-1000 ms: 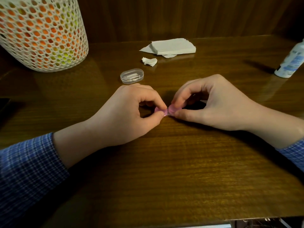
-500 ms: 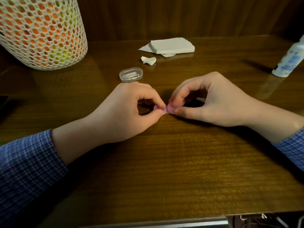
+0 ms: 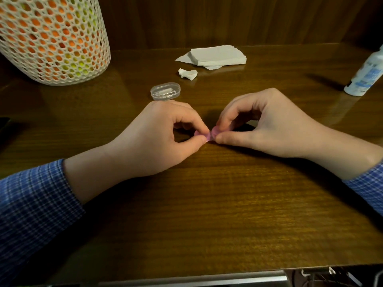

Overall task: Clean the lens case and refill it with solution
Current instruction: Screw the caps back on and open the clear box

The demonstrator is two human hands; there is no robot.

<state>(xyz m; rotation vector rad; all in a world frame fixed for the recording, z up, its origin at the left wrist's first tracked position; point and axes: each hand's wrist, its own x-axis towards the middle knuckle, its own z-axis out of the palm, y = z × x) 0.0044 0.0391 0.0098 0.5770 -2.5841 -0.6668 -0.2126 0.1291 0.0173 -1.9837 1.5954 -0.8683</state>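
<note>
A small pink lens case [image 3: 211, 134] lies on the wooden table [image 3: 207, 204] between my two hands and is mostly hidden by my fingers. My left hand [image 3: 157, 139] pinches its left part between thumb and forefinger. My right hand [image 3: 263, 125] pinches its right part, a round pink cap, the same way. A white solution bottle [image 3: 365, 76] with a blue label stands tilted in view at the far right edge. A stack of white tissues [image 3: 217, 55] lies at the back of the table.
A crumpled bit of tissue [image 3: 187, 73] lies in front of the stack. A small clear oval plastic box [image 3: 165, 91] sits just behind my left hand. A white mesh container [image 3: 51, 38] with orange and green contents stands at the back left.
Both hands keep pinching the pink case in the same spot. The view has shifted slightly; nothing on the table has moved.
</note>
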